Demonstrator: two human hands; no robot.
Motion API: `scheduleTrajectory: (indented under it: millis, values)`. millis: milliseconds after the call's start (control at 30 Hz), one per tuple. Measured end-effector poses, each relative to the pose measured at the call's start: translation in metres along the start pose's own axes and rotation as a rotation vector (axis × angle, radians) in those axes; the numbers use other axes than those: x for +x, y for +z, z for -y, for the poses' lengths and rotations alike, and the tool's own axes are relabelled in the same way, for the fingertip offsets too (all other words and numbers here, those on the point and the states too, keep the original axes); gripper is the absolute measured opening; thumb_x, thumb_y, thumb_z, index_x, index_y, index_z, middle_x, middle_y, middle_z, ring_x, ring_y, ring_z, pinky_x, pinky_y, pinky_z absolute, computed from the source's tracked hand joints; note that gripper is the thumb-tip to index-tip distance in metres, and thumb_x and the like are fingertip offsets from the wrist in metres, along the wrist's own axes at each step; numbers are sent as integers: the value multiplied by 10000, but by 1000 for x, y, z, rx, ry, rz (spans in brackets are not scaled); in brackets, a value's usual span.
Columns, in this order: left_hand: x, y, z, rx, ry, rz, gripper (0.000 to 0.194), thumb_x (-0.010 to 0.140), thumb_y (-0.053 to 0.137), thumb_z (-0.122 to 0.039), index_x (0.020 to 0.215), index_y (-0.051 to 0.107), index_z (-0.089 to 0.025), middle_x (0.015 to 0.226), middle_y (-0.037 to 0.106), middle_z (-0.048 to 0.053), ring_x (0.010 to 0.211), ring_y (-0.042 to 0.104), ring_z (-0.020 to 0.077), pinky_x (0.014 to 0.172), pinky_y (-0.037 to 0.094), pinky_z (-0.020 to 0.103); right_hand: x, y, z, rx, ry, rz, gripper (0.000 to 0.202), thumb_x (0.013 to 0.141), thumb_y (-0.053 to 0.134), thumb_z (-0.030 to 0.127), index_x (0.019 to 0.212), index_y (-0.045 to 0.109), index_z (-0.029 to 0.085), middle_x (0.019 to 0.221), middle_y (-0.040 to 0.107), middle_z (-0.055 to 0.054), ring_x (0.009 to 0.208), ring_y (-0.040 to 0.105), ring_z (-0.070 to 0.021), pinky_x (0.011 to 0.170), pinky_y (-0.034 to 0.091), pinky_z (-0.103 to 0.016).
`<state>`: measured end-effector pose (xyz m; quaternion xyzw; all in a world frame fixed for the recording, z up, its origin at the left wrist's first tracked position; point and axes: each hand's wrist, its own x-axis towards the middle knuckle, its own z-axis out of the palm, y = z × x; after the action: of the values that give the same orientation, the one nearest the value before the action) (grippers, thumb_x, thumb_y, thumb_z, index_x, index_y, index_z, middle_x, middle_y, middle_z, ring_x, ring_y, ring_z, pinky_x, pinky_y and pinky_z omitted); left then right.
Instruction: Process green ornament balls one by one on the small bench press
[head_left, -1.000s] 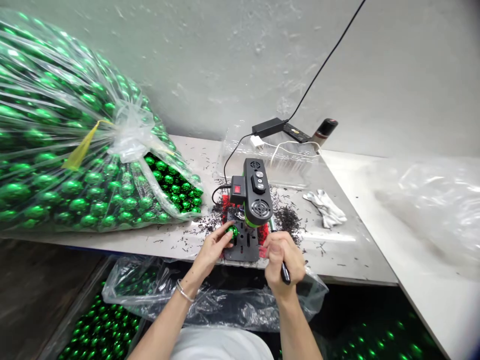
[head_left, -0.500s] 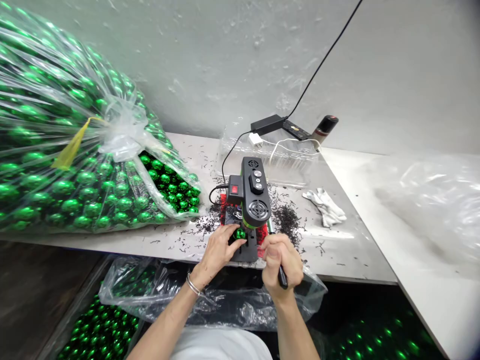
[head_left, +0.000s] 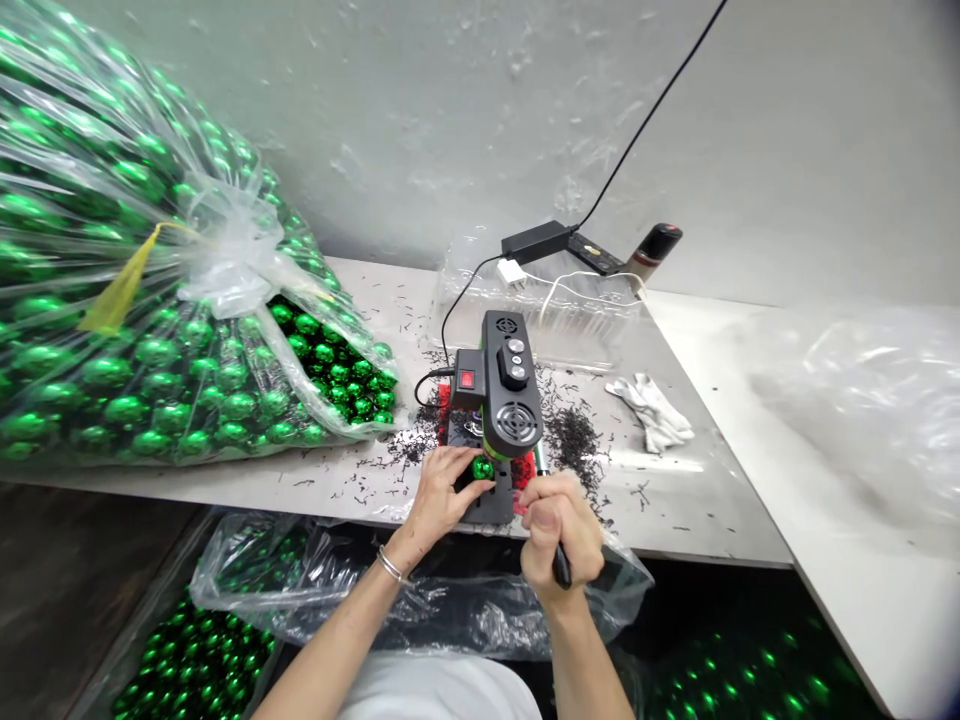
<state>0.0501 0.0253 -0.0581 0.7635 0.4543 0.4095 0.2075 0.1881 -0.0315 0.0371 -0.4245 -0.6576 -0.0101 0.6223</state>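
A small black machine (head_left: 513,385) with round vents and a red switch stands on the table. My left hand (head_left: 442,490), with a silver bangle at the wrist, has thumb and fingers closed on a shiny green ball (head_left: 482,467) under the machine's front end, above its dark base plate (head_left: 486,508). Wrapped round the black grip of a lever (head_left: 562,568) at the machine's right side is my right hand (head_left: 562,530). Black shavings (head_left: 574,435) lie about the machine, with red material (head_left: 523,470) beside the base.
A large clear bag (head_left: 232,240) of green balls fills the left. White gloves (head_left: 654,412) lie to the right; a clear plastic tray (head_left: 585,335), black adapter (head_left: 536,242) and cables are behind. An open plastic bag (head_left: 465,610) hangs below the table's front edge.
The view has shifted slightly, and the large bag appears a little further left. Both hands keep their holds, with barely any movement at the ball and lever.
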Motion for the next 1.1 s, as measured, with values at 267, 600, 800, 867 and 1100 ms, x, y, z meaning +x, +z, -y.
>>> scheduleTrajectory:
  millis: [267,600,800,867,1100]
  values:
    - [0,-2,0,-30,-7,20,292,872,712,-395,1108,713,-224,1031,732,83,1011,635,266,924,500,445,-39,15,-32,-97,-116,-99,313,1000,377,213,712,497,202,699,568,1,630,550,-123,715,495,-346]
    - [-2,2,2,-43,14,-22,338,871,709,-422,1128,705,-204,1060,739,105,1011,642,272,916,514,462,-43,23,-44,-123,-199,-86,314,1022,350,250,731,467,223,698,562,22,607,547,-112,735,519,-343]
    - [1,4,2,-68,-20,-19,311,849,743,-367,1118,712,-213,1074,741,100,1025,646,270,943,509,481,-11,11,-16,-100,-136,-70,315,999,380,183,692,450,209,676,539,20,598,526,-104,635,475,-294]
    - [2,3,0,-77,-45,-9,303,843,750,-345,1112,711,-212,1077,740,99,1026,649,272,950,508,488,12,4,3,-66,2,-63,311,973,402,118,679,454,205,648,523,22,598,531,-104,568,417,-267]
    - [-45,-26,-18,-32,21,114,668,855,705,-467,1431,484,-211,1359,604,183,1270,554,339,1052,454,558,48,-7,30,-4,162,3,321,945,476,92,643,459,198,602,481,34,574,520,-98,555,384,-262]
